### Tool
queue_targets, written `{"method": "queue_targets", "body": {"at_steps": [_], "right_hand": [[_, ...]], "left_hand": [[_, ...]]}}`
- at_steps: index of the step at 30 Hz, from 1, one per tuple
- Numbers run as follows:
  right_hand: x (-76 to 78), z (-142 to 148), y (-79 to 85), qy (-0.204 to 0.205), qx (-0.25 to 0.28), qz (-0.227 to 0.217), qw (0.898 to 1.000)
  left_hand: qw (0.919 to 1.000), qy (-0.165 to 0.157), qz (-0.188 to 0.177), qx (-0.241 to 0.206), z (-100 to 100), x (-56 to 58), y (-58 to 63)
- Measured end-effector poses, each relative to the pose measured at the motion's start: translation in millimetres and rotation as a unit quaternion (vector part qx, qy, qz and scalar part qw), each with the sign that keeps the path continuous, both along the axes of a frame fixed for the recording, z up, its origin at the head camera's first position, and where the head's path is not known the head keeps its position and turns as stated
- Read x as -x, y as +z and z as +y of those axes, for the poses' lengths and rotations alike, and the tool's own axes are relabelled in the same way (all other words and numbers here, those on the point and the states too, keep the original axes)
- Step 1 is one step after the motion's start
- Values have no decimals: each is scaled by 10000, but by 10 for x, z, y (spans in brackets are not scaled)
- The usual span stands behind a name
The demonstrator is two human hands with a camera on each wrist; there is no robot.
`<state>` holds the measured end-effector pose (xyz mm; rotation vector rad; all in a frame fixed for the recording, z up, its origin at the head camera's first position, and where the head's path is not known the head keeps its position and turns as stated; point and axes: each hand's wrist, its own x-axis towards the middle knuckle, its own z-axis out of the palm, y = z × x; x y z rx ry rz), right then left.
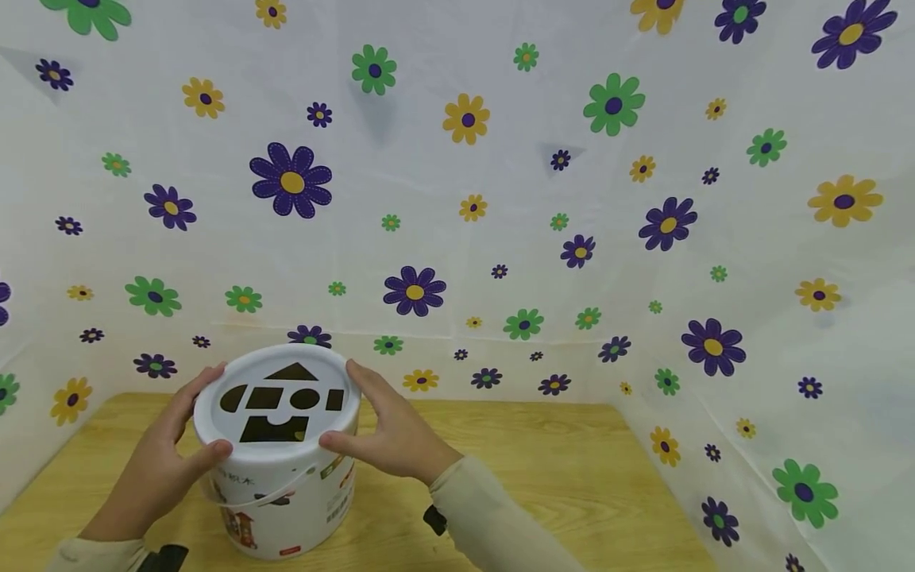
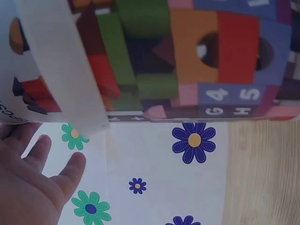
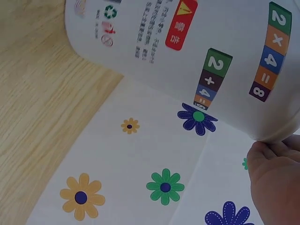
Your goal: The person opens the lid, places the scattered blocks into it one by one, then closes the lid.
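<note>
A white bucket (image 1: 286, 520) printed with coloured block pictures stands on the table at the left of the head view. Its white lid (image 1: 243, 369) has several shaped holes, among them a triangle, a circle and a notched rectangle, and the inside looks dark. My left hand (image 1: 153, 469) holds the lid's left side, thumb on the near rim and fingers at the far edge. On the right side, my right hand (image 1: 393, 429) grips the rim between thumb and fingers. A thin handle (image 1: 246, 504) hangs across the bucket's front. Printed sums (image 3: 215, 77) show in the right wrist view.
The wooden table (image 1: 515, 477) extends to the right of the bucket. Behind it and at both sides hangs a white sheet (image 1: 429, 175) with purple, green and yellow flowers, close to the table's edges.
</note>
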<state>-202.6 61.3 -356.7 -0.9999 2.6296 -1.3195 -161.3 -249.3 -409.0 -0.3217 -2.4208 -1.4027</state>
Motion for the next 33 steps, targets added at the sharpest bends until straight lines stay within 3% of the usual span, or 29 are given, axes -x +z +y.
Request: {"method": "queue_targets", "body": {"at_steps": [9, 12, 15, 19, 22, 24, 29, 33], "right_hand": [[-38, -42, -43, -66, 355, -258, 9990], [-29, -63, -116, 94, 692, -313, 9971], [-23, -38, -226, 240, 1166, -646, 9908], [2, 44, -439, 96, 1618, -1209, 9794], [30, 93, -570, 55, 1846, -1455, 9720], [43, 104, -618, 131, 1993, -1517, 9680], [34, 111, -647, 186, 2209, -1502, 9635], [13, 182, -665, 151, 2284, -1441, 9627]], "left_hand": [[9999, -132, -85, 29, -19, -60, 18], [9984, -481, 21, -311, -90, -80, -49], [9918, -845, -42, -961, -240, -76, -175], [9853, -762, -1013, -1146, -418, -46, -394], [9778, -613, -1844, -784, -419, -14, -554], [9730, -467, -2183, -591, -382, 6, -626], [9728, -215, -2247, -520, -297, 20, -672], [9750, -225, -2134, -570, -182, 16, -660]]}}
